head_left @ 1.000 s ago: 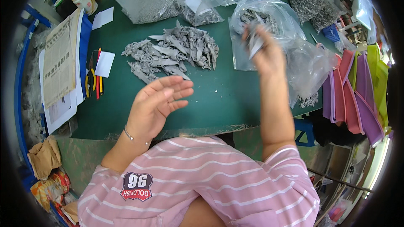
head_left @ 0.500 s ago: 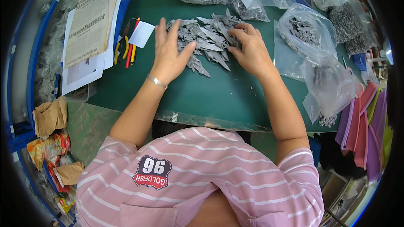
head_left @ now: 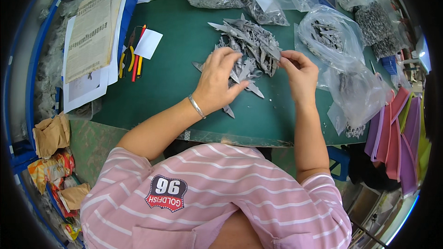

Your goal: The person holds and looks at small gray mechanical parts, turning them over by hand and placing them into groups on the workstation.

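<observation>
A heap of thin grey pointed pieces (head_left: 251, 37), jagged and metal-like, lies on the green tabletop (head_left: 170, 87). My left hand (head_left: 216, 80) rests against the heap's near left side, palm down, thumb apart from the curved fingers. Some pieces stick out under and beside it, and the fingertips are partly hidden. At the heap's right edge, my right hand (head_left: 301, 74) has thumb and forefinger pinched together at the end of a grey piece. A few loose pieces lie near the left hand, one by the wrist.
Clear plastic bags of grey parts (head_left: 330, 37) stand right and behind. Yellow-handled pliers (head_left: 127, 57), a red pen (head_left: 138, 64) and a white paper slip (head_left: 148, 45) lie left. Beyond them are printed sheets (head_left: 90, 32) on a blue bin. Coloured strips (head_left: 392, 133) hang at the right edge.
Both hands have come nearer the table's front edge and further right. The heap has been gathered into a narrower, taller mound. My right fingers have closed to a pinch.
</observation>
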Demonstrator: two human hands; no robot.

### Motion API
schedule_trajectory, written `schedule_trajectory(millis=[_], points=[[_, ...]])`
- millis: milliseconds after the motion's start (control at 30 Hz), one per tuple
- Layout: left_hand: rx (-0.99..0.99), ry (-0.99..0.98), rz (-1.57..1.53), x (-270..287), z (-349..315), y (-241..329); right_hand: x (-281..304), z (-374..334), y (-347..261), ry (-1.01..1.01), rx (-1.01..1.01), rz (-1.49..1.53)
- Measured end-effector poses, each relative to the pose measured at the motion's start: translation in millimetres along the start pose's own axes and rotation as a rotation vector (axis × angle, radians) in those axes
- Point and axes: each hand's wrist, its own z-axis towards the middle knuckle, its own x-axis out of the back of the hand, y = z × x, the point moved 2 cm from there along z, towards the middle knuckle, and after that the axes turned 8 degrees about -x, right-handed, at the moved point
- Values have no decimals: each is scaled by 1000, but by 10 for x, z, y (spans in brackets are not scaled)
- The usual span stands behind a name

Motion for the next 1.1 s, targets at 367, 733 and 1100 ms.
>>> schedule_trajectory(millis=[367, 733, 1100], points=[[718, 244, -1509, -23, -33, 406, -388, -865, -311, -190, 1019, -289], [687, 90, -1657, 324, -83, 600, -412, -601, 161, -235, 631, -708], [245, -38, -1025, 349, -118, 717, -206, -729, 192, -186, 608, -605]])
